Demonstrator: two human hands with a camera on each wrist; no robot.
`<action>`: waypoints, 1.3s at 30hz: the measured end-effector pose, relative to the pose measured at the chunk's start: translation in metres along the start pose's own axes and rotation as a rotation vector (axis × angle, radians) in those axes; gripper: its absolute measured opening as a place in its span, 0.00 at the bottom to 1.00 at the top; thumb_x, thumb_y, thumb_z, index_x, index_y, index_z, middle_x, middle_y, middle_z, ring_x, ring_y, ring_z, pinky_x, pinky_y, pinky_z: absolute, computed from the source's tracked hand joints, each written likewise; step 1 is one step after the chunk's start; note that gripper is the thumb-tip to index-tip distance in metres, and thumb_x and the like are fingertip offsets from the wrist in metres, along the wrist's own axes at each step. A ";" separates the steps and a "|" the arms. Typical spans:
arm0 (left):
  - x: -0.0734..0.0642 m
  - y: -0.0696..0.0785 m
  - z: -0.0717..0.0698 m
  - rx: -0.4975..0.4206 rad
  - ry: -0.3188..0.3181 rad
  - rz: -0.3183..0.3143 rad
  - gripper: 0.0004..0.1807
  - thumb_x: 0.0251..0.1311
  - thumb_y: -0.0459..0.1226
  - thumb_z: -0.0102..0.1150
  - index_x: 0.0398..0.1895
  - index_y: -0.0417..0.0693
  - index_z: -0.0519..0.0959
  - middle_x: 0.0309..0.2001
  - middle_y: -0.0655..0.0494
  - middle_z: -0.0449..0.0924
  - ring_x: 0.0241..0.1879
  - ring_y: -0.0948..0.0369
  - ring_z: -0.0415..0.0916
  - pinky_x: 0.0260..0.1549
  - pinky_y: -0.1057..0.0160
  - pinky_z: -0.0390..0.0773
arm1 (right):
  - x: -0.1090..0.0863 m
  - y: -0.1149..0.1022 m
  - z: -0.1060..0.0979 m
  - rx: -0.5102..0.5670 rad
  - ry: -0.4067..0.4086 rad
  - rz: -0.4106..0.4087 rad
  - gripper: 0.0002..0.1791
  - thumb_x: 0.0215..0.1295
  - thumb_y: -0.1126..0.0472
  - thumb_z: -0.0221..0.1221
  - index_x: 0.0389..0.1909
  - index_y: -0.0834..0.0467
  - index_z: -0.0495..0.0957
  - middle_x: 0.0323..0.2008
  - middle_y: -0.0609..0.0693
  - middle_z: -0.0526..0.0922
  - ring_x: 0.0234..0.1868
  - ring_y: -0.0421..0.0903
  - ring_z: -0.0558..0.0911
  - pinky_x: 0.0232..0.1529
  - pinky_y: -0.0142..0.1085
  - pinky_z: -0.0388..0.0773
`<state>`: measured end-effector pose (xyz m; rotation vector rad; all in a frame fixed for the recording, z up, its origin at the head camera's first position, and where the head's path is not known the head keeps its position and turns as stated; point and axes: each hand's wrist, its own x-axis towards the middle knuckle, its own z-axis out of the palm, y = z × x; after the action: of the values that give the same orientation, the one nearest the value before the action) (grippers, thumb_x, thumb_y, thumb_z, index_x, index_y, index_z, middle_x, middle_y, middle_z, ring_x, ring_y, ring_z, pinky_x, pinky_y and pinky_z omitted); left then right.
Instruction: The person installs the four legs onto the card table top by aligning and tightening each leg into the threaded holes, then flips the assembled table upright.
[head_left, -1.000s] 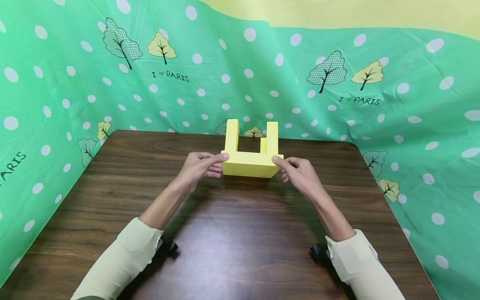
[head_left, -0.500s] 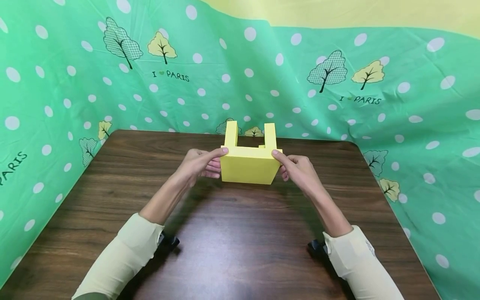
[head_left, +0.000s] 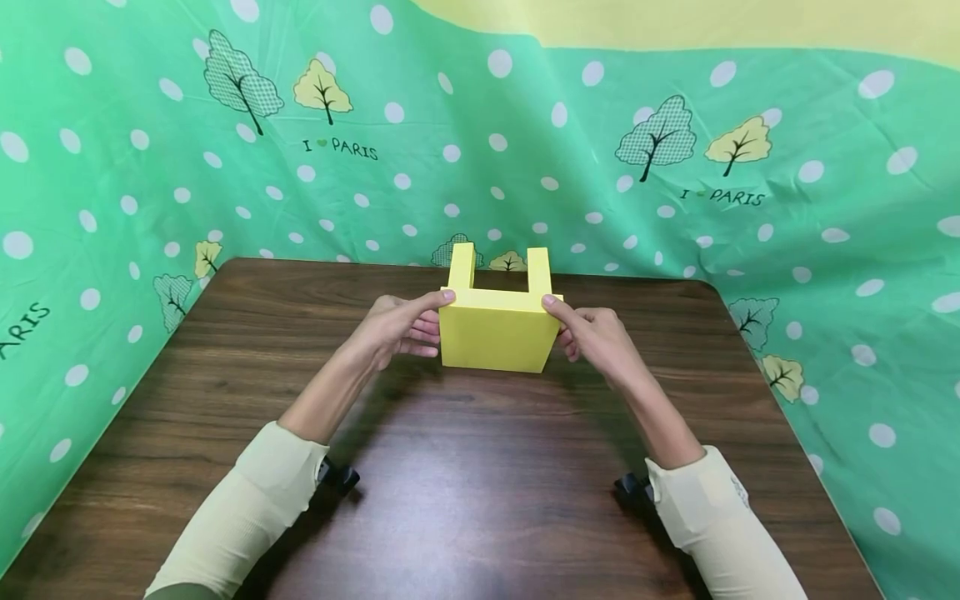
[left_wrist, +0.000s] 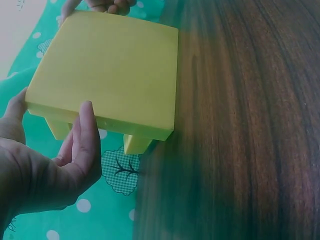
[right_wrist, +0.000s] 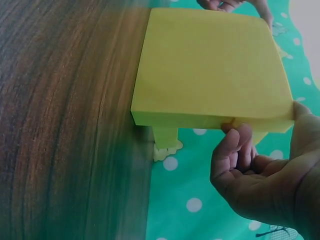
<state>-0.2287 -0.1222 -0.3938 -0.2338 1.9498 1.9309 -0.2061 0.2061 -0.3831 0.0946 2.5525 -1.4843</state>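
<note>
A small yellow toy table (head_left: 495, 333) is tipped on its side, with its flat square top facing the person and its legs (head_left: 462, 265) pointing away. Its lower edge appears to rest on the brown tabletop. On the left, my left hand (head_left: 393, 329) holds it, thumb on the upper edge and fingers along the side. My right hand (head_left: 596, 337) grips the opposite side, its thumb likewise on the upper edge. The right wrist view shows the fingers (right_wrist: 240, 145) of that hand curled against the side edge. Two legs show in the head view; the lower ones are hidden.
The dark brown wooden table (head_left: 480, 500) spreads out in front of the person. Behind and beside it hangs a green cloth (head_left: 495, 167) with white dots and printed trees. A black wrist device (head_left: 341, 479) sits under the left sleeve, another (head_left: 633, 492) under the right.
The toy table has turned in both hands: its flat top, seen edge-on and slanted before, now stands nearly upright facing the person. Its lower legs have gone out of sight.
</note>
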 end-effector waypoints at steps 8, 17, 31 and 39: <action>0.001 -0.001 -0.002 0.003 -0.006 -0.010 0.43 0.64 0.57 0.79 0.65 0.27 0.79 0.45 0.46 0.87 0.39 0.56 0.88 0.41 0.58 0.98 | 0.001 0.000 -0.001 0.030 -0.015 -0.005 0.46 0.72 0.22 0.65 0.38 0.67 0.83 0.28 0.46 0.81 0.29 0.41 0.79 0.39 0.37 0.89; 0.001 0.000 -0.002 0.044 -0.030 0.010 0.44 0.67 0.60 0.75 0.65 0.27 0.79 0.46 0.45 0.87 0.42 0.55 0.88 0.41 0.59 0.98 | 0.004 0.002 0.000 -0.014 -0.036 -0.011 0.45 0.74 0.20 0.59 0.47 0.64 0.81 0.36 0.52 0.84 0.37 0.46 0.85 0.45 0.43 0.93; 0.003 -0.005 0.001 0.143 -0.011 0.089 0.40 0.71 0.66 0.68 0.61 0.37 0.79 0.54 0.45 0.83 0.48 0.53 0.85 0.59 0.46 0.95 | 0.010 0.003 0.007 0.055 0.048 -0.103 0.41 0.82 0.26 0.56 0.57 0.64 0.82 0.53 0.59 0.85 0.50 0.48 0.85 0.56 0.40 0.92; 0.004 -0.007 0.002 0.155 -0.016 0.132 0.40 0.76 0.65 0.63 0.66 0.37 0.80 0.58 0.44 0.81 0.54 0.51 0.82 0.60 0.51 0.94 | 0.011 0.007 0.007 0.095 0.044 -0.153 0.37 0.85 0.29 0.53 0.53 0.63 0.82 0.56 0.58 0.86 0.52 0.45 0.86 0.60 0.40 0.91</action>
<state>-0.2295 -0.1199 -0.4017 -0.0483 2.1397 1.8421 -0.2148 0.2027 -0.3944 -0.0561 2.5738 -1.6770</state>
